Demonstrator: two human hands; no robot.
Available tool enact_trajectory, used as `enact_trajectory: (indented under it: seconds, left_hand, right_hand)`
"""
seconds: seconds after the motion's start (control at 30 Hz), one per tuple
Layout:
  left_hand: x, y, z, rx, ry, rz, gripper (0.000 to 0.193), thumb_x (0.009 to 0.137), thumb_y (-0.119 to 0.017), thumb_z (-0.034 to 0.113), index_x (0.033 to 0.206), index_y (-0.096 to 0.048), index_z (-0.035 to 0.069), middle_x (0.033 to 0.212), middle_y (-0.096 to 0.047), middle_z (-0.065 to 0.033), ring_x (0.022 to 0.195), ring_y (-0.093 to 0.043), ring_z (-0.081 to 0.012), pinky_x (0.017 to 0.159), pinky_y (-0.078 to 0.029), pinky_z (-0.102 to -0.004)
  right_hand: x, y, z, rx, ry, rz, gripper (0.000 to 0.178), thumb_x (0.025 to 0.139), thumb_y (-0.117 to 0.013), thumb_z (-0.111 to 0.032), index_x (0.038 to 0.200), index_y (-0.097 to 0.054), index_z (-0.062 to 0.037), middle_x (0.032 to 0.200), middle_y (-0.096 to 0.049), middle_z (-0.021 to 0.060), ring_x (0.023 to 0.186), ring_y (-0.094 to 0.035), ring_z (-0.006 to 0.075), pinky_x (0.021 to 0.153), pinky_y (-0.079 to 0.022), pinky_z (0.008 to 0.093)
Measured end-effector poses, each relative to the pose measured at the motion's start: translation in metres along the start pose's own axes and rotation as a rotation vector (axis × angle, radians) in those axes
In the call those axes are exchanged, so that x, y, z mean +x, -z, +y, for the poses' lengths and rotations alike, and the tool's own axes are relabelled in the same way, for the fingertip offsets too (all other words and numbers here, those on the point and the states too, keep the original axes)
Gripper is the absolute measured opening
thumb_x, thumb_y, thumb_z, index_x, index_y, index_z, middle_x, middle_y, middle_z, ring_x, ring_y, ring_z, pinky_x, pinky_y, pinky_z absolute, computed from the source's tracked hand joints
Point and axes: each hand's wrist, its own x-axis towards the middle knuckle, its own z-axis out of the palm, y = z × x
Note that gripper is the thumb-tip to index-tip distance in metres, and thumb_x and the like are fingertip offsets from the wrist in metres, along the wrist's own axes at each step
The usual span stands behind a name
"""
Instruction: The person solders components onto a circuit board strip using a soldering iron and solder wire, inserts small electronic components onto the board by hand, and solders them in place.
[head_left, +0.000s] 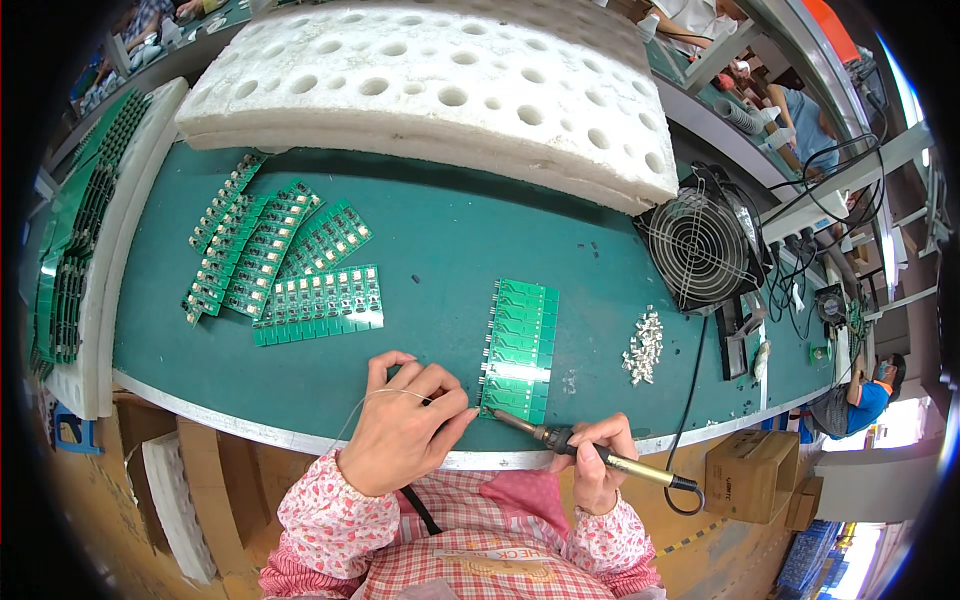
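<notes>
A green circuit board panel (520, 345) lies on the bench in front of me, with pins along its left edge. My right hand (598, 462) is closed around the handle of a soldering iron (632, 467). The iron's tip reaches the lower left corner of the panel. Just left of that corner, my left hand (400, 430) is closed, thumb and fingers pinched together. A thin solder wire (352, 412) loops over it; the end at the fingertips is too small to make out.
Populated circuit boards (270, 250) lie overlapping at left. Small white connectors (643, 347) are heaped at right, below a fan (697, 243). A foam block with holes (430, 90) spans the back. Stacked boards (75, 240) stand far left. The iron's cord (690, 400) crosses the bench edge.
</notes>
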Motion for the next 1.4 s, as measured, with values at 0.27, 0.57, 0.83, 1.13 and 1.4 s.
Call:
enact_trajectory:
  seconds: [0.27,0.57,0.83,1.13,1.4]
  left_hand:
    - [0.001,0.002,-0.001,-0.022,-0.008,0.01,0.012,0.078,-0.07,0.013,0.075,-0.059,0.011,0.082,-0.054,0.0009,0.077,-0.054,-0.0177,0.088,-0.034,-0.0399]
    - [0.0,0.001,-0.003,-0.165,0.123,0.148,0.018,0.073,-0.07,0.003,0.072,-0.053,0.006,0.075,-0.057,-0.0051,0.074,-0.056,-0.0231,0.079,-0.039,-0.0346]
    - [-0.001,0.006,-0.001,-0.187,0.164,0.193,0.018,0.074,-0.066,0.0,0.072,-0.049,0.004,0.074,-0.057,-0.0065,0.071,-0.054,-0.0236,0.076,-0.039,-0.0331]
    - [-0.012,-0.001,0.008,-1.223,0.429,0.34,0.046,0.103,-0.035,0.025,0.068,-0.054,0.002,0.079,-0.062,-0.0131,0.075,-0.057,-0.0194,0.075,-0.046,-0.0326]
    - [0.003,-0.039,0.065,-1.533,0.687,0.254,0.024,0.092,-0.059,0.008,0.111,-0.052,-0.004,0.106,-0.063,-0.015,0.094,-0.063,-0.0195,0.086,-0.05,-0.031]
  right_hand:
    - [0.002,-0.001,-0.001,-0.029,0.022,-0.004,0.017,0.088,-0.057,-0.015,0.087,-0.049,0.0001,0.061,-0.06,0.0099,0.05,-0.06,0.0134,0.046,-0.048,0.0245]
    - [0.001,-0.002,-0.001,0.134,0.057,0.105,0.016,0.089,-0.055,-0.015,0.086,-0.048,-0.0004,0.069,-0.058,0.0111,0.048,-0.056,0.0142,0.047,-0.047,0.025]
    - [0.048,-0.029,-0.011,-0.561,0.117,0.104,0.052,0.079,-0.069,0.004,0.125,-0.048,-0.0056,0.106,-0.048,0.0125,0.078,-0.061,0.016,0.062,-0.051,0.0255]
    - [0.053,-0.04,-0.016,0.038,-0.077,0.249,0.06,0.082,-0.065,0.003,0.134,-0.036,-0.0037,0.121,-0.047,0.0134,0.085,-0.057,0.0119,0.066,-0.052,0.0237]
    - [0.037,-0.061,-0.029,0.158,0.135,0.409,0.066,0.083,-0.061,0.005,0.139,-0.026,-0.0029,0.124,-0.04,0.0129,0.099,-0.054,0.0181,0.076,-0.054,0.0296]
